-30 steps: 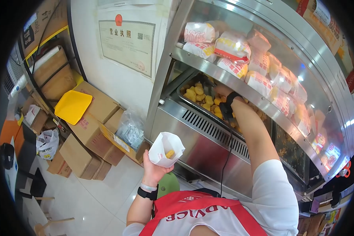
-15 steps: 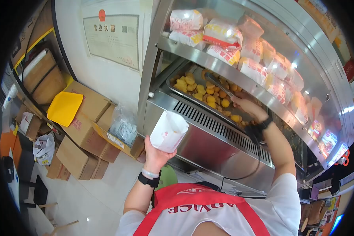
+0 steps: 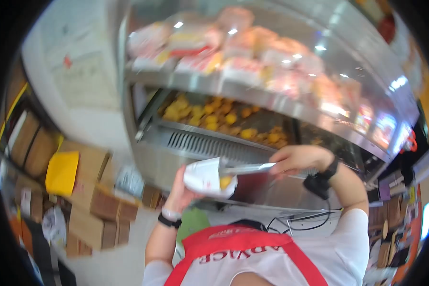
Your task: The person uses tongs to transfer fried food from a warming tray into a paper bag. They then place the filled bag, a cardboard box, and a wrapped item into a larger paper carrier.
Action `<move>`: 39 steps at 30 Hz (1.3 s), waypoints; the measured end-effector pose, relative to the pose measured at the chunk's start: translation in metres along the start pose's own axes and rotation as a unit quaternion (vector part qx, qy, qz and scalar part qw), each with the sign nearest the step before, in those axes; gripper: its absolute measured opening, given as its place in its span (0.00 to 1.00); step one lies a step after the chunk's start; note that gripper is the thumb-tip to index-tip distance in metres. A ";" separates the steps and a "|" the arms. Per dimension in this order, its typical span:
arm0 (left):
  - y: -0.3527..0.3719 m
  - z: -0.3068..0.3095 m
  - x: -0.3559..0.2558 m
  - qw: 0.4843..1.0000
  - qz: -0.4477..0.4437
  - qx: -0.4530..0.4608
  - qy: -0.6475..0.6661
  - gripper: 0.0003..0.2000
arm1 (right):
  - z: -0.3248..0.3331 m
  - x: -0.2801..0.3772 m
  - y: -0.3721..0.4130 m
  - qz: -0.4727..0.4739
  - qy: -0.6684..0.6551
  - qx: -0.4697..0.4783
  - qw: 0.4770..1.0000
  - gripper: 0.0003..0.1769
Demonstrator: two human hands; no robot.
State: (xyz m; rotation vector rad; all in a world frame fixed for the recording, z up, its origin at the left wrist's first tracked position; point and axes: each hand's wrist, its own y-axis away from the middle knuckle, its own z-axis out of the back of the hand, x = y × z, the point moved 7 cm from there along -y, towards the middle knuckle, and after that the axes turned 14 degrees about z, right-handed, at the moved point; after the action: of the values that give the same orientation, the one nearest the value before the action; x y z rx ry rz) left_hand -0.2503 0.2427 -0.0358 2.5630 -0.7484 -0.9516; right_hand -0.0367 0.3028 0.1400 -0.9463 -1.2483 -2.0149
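My left hand (image 3: 179, 191) is closed around a white paper bag (image 3: 201, 177), tilted with its mouth facing right. In my right hand (image 3: 301, 158) is a pair of metal tongs (image 3: 252, 168), whose tips reach into the bag's mouth. A yellow food piece (image 3: 225, 182) shows just inside that opening, below the tongs. Both hands are in front of the warming cabinet, lower than its food tray. Yellow and brown food pieces (image 3: 209, 118) lie in the tray behind them.
Wrapped packages (image 3: 243, 71) fill the cabinet's upper shelf. A slotted metal ledge (image 3: 190, 142) runs below the tray. Cardboard boxes (image 3: 97, 224) and a yellow dustpan-like piece (image 3: 62, 172) are at left. A black cable (image 3: 328, 214) hangs under my right wrist.
My right hand has come out of the tray with the tongs and brought them to the bag. The bag has tipped toward the right. The camera view has shifted and blurred.
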 end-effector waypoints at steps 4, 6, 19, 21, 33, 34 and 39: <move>-0.004 -0.054 0.028 0.977 0.065 0.135 0.155 0.31 | -0.028 0.005 -0.006 0.162 0.222 0.023 0.961 0.17; -0.012 -0.047 0.039 0.982 0.060 0.114 0.139 0.32 | -0.030 0.006 0.005 0.191 0.255 -0.002 0.948 0.17; -0.029 -0.041 0.047 0.977 0.085 0.070 0.181 0.23 | 0.100 -0.118 0.080 0.057 0.041 -0.533 0.843 0.17; -0.036 -0.042 0.049 0.978 0.090 0.085 0.168 0.22 | 0.108 -0.127 0.064 0.049 -0.008 -0.516 0.855 0.18; -0.018 -0.052 0.053 0.984 0.085 0.063 0.145 0.24 | 0.116 -0.110 0.029 -0.057 0.338 -0.461 0.819 0.28; -0.017 -0.052 0.053 0.982 0.082 0.067 0.154 0.25 | 0.112 -0.104 0.036 -0.050 0.330 -0.472 0.816 0.31; -0.013 -0.054 0.043 0.999 -0.048 0.000 -0.011 0.26 | 0.046 -0.042 0.105 0.278 0.391 -0.250 0.841 0.24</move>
State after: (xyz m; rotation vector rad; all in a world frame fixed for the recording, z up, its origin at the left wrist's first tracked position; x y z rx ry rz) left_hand -0.1821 0.2342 -0.0238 2.6135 -0.6371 -1.0100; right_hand 0.0813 0.3078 0.1731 -0.4863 0.0168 -1.9198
